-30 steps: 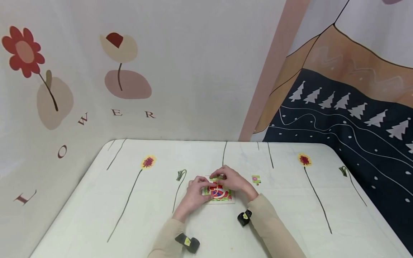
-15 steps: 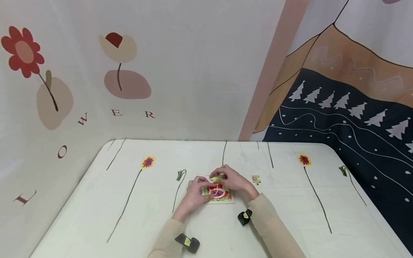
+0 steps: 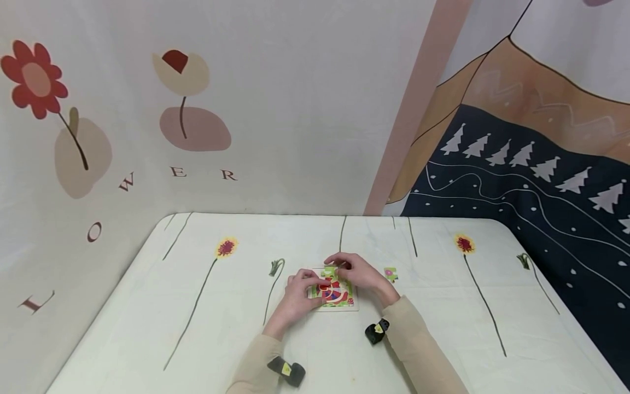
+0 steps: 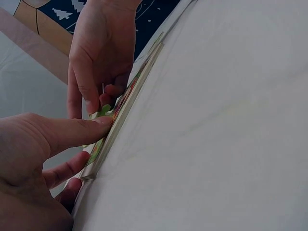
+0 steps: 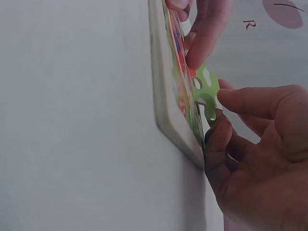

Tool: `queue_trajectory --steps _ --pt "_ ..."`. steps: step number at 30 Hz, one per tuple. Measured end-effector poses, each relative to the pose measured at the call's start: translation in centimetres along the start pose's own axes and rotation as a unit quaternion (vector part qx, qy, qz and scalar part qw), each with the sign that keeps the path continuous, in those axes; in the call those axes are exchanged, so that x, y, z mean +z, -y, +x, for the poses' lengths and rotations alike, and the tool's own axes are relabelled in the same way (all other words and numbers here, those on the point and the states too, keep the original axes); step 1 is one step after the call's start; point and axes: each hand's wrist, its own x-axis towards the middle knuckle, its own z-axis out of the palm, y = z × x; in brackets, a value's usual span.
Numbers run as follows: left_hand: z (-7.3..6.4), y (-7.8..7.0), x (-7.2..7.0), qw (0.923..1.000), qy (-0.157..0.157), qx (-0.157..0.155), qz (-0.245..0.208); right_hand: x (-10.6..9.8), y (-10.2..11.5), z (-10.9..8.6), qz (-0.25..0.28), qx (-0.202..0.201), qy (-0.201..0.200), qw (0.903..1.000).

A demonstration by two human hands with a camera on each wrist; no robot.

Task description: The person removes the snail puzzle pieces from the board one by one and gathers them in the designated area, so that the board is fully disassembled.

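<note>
A small jigsaw puzzle board point(image 3: 336, 295) with a red, blue and green picture lies on the table. My left hand point(image 3: 296, 295) rests over its left side, with thumb and forefinger extended onto the picture. In the left wrist view, an extended finger presses on the board's face. At the far edge my right hand point(image 3: 358, 272) pinches a green puzzle piece point(image 5: 207, 89) between thumb and fingers. The right wrist view shows this piece tilted up from the board, beside the left fingertip. My fingers partly cover the picture.
One loose green puzzle piece with a pink flower point(image 3: 391, 273) lies right of the board. The white tablecloth point(image 3: 197, 339) has printed flowers and stems. Printed curtains point(image 3: 295, 137) hang behind it. Each wrist wears a small black camera point(image 3: 377, 331).
My right hand has shifted slightly right along the board's far edge, uncovering more of the picture. My left hand stays in place.
</note>
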Motion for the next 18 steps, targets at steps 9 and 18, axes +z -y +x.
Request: queue_trajectory --steps 9,18 --pt "-0.01 -0.03 0.05 1.0 0.002 0.0 -0.007 -0.13 -0.03 -0.18 0.011 -0.006 -0.011 0.9999" --pt "-0.02 -0.04 0.01 1.0 0.002 -0.001 -0.009 -0.01 0.2 -0.27 0.025 0.004 -0.047 0.9985"
